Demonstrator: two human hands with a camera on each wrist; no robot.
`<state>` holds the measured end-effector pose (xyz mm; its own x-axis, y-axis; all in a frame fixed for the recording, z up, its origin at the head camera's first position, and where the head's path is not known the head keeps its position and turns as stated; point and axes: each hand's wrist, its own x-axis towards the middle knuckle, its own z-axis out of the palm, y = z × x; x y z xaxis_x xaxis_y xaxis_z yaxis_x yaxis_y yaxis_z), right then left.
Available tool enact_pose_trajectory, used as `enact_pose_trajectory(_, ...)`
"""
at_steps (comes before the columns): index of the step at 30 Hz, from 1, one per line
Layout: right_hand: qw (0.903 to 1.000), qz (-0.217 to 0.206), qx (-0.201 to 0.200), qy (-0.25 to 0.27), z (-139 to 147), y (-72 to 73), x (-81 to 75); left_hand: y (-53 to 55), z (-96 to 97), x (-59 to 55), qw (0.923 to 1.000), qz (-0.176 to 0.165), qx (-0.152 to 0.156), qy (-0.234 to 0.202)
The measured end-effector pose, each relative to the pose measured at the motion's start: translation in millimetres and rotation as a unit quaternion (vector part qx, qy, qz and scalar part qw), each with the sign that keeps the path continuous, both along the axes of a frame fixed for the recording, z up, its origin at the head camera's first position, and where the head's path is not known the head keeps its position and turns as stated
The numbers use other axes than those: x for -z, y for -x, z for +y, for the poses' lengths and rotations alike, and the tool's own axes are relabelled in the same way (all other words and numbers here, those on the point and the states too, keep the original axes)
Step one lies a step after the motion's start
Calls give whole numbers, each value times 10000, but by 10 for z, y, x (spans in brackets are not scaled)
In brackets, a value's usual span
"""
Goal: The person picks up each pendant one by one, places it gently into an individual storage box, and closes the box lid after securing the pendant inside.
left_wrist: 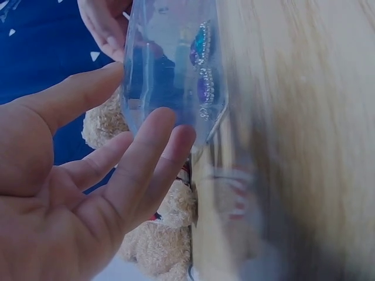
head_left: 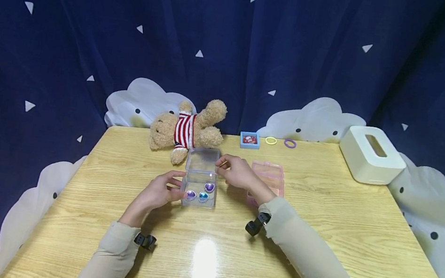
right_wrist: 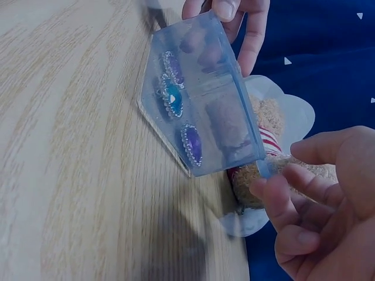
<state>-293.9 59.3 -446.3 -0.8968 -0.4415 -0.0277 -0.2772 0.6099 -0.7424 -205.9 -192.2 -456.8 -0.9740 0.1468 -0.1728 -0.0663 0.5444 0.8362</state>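
A clear plastic box [head_left: 185, 200] stands on the table with its hinged lid [head_left: 202, 160] tipped back. Inside lie two purple jewelled pieces [head_left: 209, 187] and a blue one [head_left: 203, 196], each edged with small beads. My left hand [head_left: 160, 189] is at the box's left side, fingers [left_wrist: 137, 158] spread and rather straight, thumb near the rim. At the lid's right edge is my right hand [head_left: 235, 170], its fingers [right_wrist: 278, 199] loosely bent, fingertips right at the lid. A gap shows between its thumb and forefinger in the right wrist view.
A teddy bear [head_left: 185, 129] in a striped shirt lies behind the box. A pink translucent case [head_left: 269, 170] is partly under my right forearm. Farther back are a small blue box [head_left: 250, 140], a yellow ring [head_left: 271, 140], a purple ring [head_left: 290, 143] and a white tissue box [head_left: 371, 155].
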Motion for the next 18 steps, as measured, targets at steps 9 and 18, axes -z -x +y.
enact_pose_trajectory(9,9998,-132,-146,82,20,-3,56,-37,-18,-31,9999,35,139,5)
enact_pose_trajectory(18,9994,-199,-27,271,50,-39,31,-40,-18,-45,9998,69,162,48)
